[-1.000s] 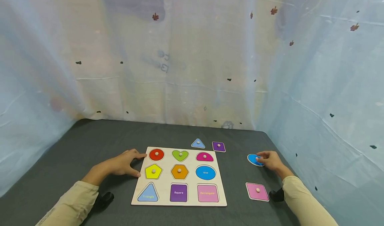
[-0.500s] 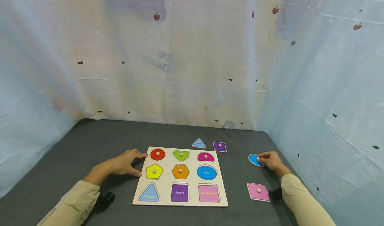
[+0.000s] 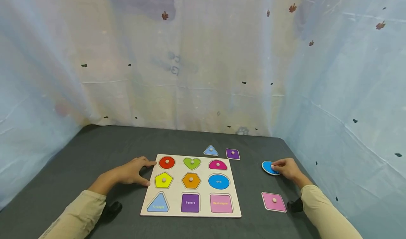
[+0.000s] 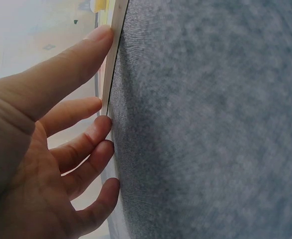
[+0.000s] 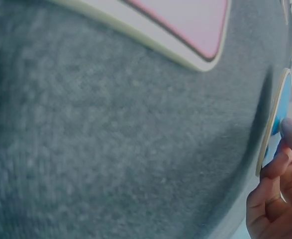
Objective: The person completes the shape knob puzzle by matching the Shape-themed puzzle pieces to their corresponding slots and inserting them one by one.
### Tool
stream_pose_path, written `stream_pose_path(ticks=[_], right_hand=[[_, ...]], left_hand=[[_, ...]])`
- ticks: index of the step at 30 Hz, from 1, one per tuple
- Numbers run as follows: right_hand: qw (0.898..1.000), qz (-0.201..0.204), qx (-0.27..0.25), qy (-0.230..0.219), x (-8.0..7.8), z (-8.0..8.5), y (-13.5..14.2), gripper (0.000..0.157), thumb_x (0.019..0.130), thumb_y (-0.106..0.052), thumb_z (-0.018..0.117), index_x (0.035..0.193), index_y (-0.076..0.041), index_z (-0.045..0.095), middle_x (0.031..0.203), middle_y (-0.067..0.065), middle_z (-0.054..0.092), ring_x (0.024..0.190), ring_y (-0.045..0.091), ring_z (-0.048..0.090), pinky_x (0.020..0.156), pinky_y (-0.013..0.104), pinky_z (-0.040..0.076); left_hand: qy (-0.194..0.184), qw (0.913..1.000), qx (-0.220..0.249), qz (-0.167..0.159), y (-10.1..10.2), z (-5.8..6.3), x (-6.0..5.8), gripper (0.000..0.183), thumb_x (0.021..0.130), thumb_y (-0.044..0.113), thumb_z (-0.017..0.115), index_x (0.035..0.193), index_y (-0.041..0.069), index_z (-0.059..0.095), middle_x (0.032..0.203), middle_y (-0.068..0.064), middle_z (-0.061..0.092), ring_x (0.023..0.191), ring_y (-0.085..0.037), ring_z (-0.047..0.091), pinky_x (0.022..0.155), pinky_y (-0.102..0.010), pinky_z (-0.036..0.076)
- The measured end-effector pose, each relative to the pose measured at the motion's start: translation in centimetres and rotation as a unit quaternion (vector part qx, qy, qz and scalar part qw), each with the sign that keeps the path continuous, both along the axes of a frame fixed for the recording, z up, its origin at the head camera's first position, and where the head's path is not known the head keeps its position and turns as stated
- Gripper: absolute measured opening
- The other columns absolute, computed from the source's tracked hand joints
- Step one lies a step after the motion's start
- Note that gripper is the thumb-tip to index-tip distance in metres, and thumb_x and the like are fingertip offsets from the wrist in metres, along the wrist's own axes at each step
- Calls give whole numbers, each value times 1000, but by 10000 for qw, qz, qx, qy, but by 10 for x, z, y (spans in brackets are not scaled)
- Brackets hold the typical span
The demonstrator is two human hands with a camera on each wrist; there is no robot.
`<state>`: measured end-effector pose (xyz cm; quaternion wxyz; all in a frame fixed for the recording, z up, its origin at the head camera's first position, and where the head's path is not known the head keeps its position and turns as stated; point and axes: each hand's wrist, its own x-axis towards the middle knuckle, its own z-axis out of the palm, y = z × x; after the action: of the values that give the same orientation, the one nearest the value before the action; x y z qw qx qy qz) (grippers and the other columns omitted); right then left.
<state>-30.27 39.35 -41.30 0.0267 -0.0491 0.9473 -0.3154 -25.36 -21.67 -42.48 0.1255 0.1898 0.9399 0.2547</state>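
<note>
My right hand (image 3: 287, 168) pinches the small knob of a blue oval puzzle piece (image 3: 266, 166) at the right of the table. In the right wrist view, the oval piece (image 5: 276, 107) stands slightly off the cloth above a dark shadow. My left hand (image 3: 131, 172) has its fingers spread, with thumb and index finger touching the left edge of the white puzzle board (image 3: 203, 203). The left wrist view shows the thumb of that hand (image 4: 31, 149) against the board's edge (image 4: 113, 55). On the board, a blue recess marked "Oval" (image 3: 219, 182) is bare.
A pink rectangle piece (image 3: 279, 204) lies nearer me on the right. Behind the board lie a light-blue triangle piece (image 3: 208, 152) and a purple square piece (image 3: 230, 155). Several knobbed shapes sit in the board. A curtain (image 3: 190, 101) surrounds the dark table (image 3: 127, 135).
The right hand has gone from touching the oval piece on the table to lifting it slightly by its knob. My left hand stays at the board's edge. The head view has shifted slightly.
</note>
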Motion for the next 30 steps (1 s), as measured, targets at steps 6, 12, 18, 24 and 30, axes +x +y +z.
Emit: stream_pose_path(ticks=[6, 12, 18, 24, 30], right_hand=[[9996, 249, 23, 110, 5, 7, -1, 28, 98, -9, 65, 112, 15, 69, 101, 24, 72, 82, 16, 59, 66, 25, 51], [9981, 552, -63, 266, 12, 13, -13, 29, 97, -11, 67, 111, 14, 71, 101, 24, 72, 81, 14, 60, 65, 23, 52], [9938, 975, -222, 480, 13, 17, -32, 25, 95, -10, 69, 108, 12, 73, 94, 20, 73, 74, 8, 56, 62, 23, 51], [9880, 1352, -280, 685, 16, 20, -46, 22, 94, -7, 70, 106, 11, 74, 92, 19, 74, 71, 5, 55, 60, 22, 50], [9852, 1499, -356, 751, 18, 23, -59, 21, 94, -8, 70, 105, 9, 75, 94, 20, 75, 70, 5, 56, 60, 22, 50]], left_hand=[[-11, 10000, 45, -24, 2, 3, 1, 86, 75, 32, 90, 148, 6, 52, 127, -14, 55, 118, -32, 48, 106, -59, 41], [-30, 10000, -30, 35, 3, 4, 2, 86, 75, 32, 90, 148, 7, 52, 129, -15, 54, 120, -34, 48, 107, -60, 40], [-19, 10000, -15, 69, 3, 3, 5, 86, 74, 32, 90, 148, 7, 52, 128, -14, 55, 120, -33, 49, 106, -59, 42], [-66, 9999, 96, 98, 3, 3, 7, 87, 74, 32, 90, 148, 7, 52, 128, -13, 55, 120, -33, 49, 107, -59, 41], [-69, 9998, 58, 167, 1, 3, 6, 87, 75, 32, 90, 148, 8, 52, 129, -13, 54, 121, -33, 48, 107, -59, 40]])
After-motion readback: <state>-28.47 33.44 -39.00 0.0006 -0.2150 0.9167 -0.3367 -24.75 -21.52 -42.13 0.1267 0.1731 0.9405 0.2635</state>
